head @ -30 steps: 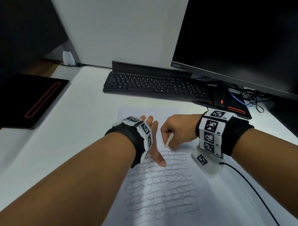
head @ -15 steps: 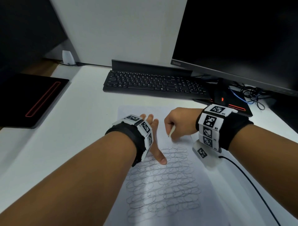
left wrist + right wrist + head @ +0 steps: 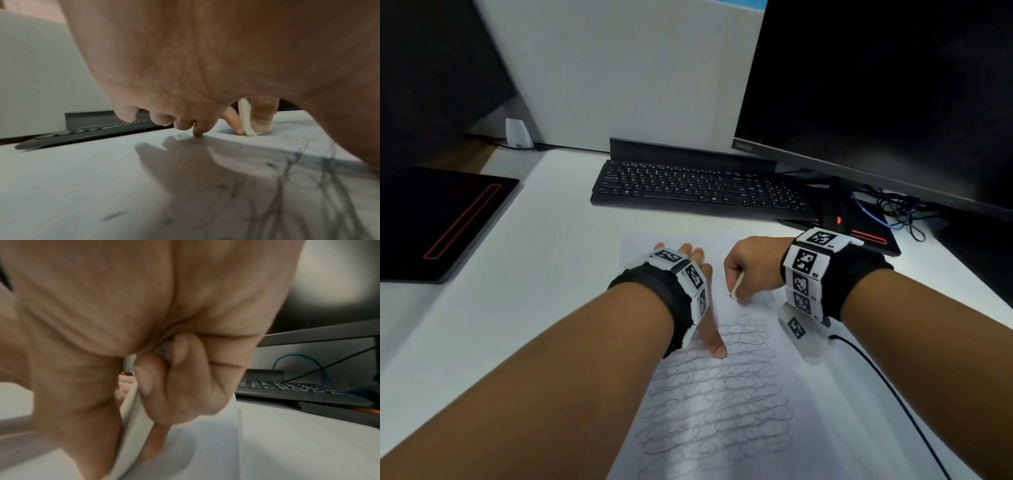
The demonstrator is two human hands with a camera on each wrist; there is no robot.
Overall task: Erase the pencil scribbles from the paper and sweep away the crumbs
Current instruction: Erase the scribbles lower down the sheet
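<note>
A white sheet of paper (image 3: 753,308) lies on the desk, its lower part covered with looping pencil scribbles (image 3: 719,404). My left hand (image 3: 698,274) lies flat on the sheet's upper left, fingers spread, thumb (image 3: 717,347) on the scribbles. My right hand (image 3: 748,267) pinches a flat white eraser (image 3: 735,289), its lower edge on the paper above the scribbles. In the left wrist view the eraser (image 3: 246,120) stands on edge between thumb and finger. Small dark crumbs (image 3: 269,164) dot the paper there. The right wrist view shows the eraser (image 3: 131,418) held in curled fingers.
A black keyboard (image 3: 698,188) lies beyond the paper, and a dark monitor (image 3: 876,96) stands at the back right with cables (image 3: 893,212) under it. A black pad with a red outline (image 3: 445,222) sits at the left. A black cord (image 3: 887,397) runs from my right wrist.
My right hand with the eraser has moved up the sheet, away from me, and the top scribble rows look fainter. My left hand has stayed in place.
</note>
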